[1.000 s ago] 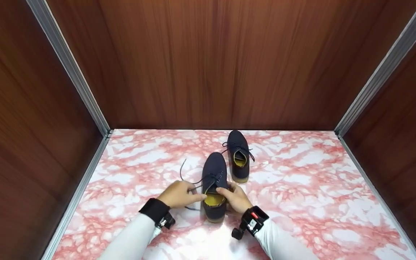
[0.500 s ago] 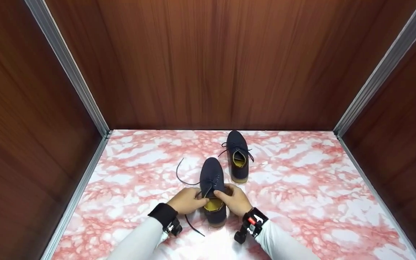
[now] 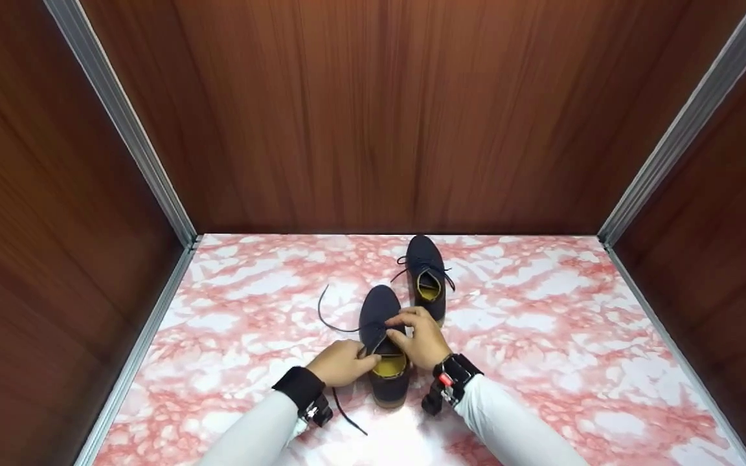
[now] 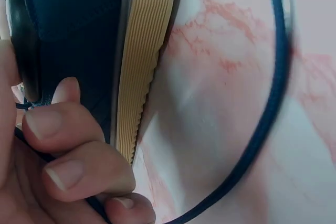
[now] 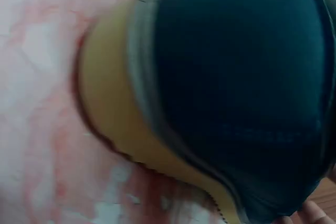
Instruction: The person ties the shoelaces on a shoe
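A dark navy lace-up shoe [image 3: 381,304] with a yellow lining stands in the middle, toe pointing away from me. My left hand [image 3: 342,364] grips the left side of its opening, thumb at the collar. In the left wrist view, curled fingers [image 4: 86,166] lie over the loose lace [image 4: 257,140] beside the tan ribbed sole [image 4: 147,35]. My right hand [image 3: 423,338] is over the right eyelets, its index finger and thumb slightly apart. Fingertips [image 5: 312,214] touch the shoe's side [image 5: 236,66] in the right wrist view; whether they pinch anything is hidden.
Behind and to the right stands the matching shoe [image 3: 422,251], its laces tied in a bow. Both shoes are on a red-and-white marbled surface [image 3: 528,362]. Wood-grain panels [image 3: 360,116] with metal corner strips enclose it on three sides.
The shoe has shifted slightly toward me. My left hand has moved from beside the lace onto the collar. My right hand has slid forward from the opening's right edge to the eyelets.
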`<state>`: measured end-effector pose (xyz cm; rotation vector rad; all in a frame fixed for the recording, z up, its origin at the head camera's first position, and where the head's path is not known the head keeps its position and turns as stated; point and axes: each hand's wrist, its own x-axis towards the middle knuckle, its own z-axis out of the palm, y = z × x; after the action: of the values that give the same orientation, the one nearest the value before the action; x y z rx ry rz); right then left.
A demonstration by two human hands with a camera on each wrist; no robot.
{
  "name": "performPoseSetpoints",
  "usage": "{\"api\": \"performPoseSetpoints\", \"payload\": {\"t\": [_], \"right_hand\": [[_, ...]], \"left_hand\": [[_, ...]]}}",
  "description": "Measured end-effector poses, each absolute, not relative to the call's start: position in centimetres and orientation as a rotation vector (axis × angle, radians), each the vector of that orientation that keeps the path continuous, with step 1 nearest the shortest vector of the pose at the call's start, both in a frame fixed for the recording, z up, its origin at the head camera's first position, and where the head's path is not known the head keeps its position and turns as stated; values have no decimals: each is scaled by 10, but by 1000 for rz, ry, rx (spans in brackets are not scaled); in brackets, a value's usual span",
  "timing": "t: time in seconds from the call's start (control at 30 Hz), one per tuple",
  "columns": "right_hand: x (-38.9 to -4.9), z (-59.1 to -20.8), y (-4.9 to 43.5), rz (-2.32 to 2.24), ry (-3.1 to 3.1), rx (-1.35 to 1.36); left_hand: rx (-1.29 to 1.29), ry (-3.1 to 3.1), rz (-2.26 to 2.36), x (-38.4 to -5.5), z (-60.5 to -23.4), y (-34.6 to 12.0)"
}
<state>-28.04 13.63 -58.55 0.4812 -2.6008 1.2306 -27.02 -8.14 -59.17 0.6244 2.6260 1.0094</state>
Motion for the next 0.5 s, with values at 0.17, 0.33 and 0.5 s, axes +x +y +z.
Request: {"api": "performPoseSetpoints", "payload": {"t": [0.17,0.33,0.5], "right_hand": [[-285,-580,133,1277,-2611,479],[-288,-572,132,1440,-2710,445],[-291,-559,135,1560,-2740,462]], "left_hand": [[551,2690,973,-267,-591,-76],[483,2835,888,-260,-585,-70],[459,2955,779,-254,-582,-68]]}}
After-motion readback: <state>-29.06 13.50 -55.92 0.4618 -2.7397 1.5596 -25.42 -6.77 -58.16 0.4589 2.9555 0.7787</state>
